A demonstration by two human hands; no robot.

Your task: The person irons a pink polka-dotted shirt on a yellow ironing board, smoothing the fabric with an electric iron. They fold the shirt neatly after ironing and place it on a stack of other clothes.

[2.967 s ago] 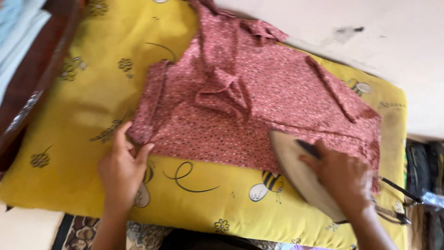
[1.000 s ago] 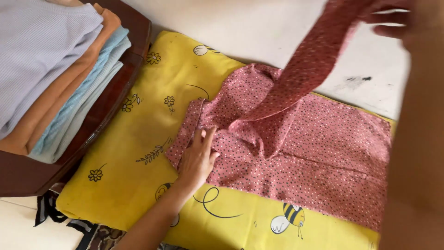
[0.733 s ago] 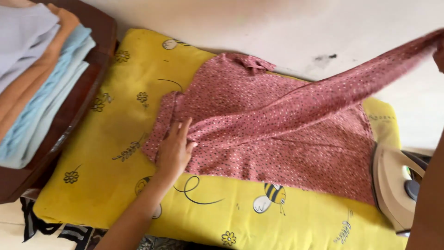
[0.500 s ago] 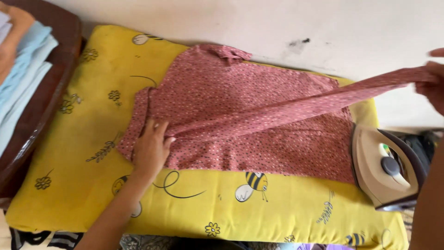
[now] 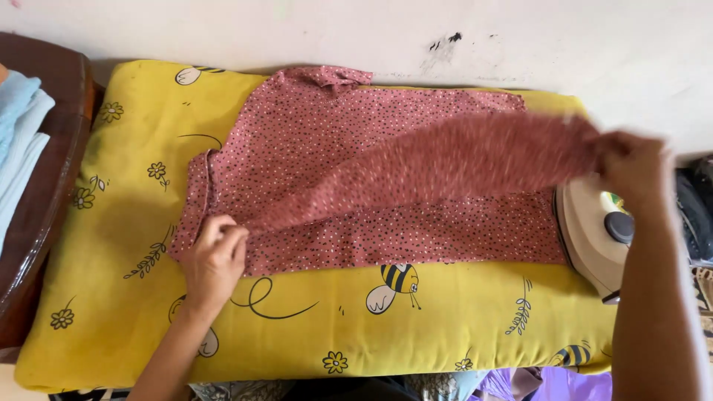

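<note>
— Pale wall (image 5: 564, 44) behind, with a dark smudge on it, and a yellow pad (image 5: 460, 327) printed with bees and flowers lying below it. What's on the pad?

— A red dotted garment (image 5: 312, 148), spread flat across the upper half of the pad, its collar bunched at the far edge against the wall.

— And the hands?

— Left hand (image 5: 214, 256) presses down on the garment's near left corner, fingers curled and pinching the cloth edge there. Right hand (image 5: 631, 163) is raised at the right end, fingers closed on the end of a sleeve (image 5: 460, 160), which stretches in a blurred band from the left hand's side across the garment to the right.

— Is the sleeve lying on the garment?

— It looks lifted above it at the right end; near the left hand it meets the cloth.

— Anything else nearby?

— A cream iron (image 5: 594, 230) sits at the pad's right edge, just below the right hand and touching the garment's hem. At far left, folded blue clothes (image 5: 18, 141) rest on a dark brown wooden piece (image 5: 44, 215).
</note>
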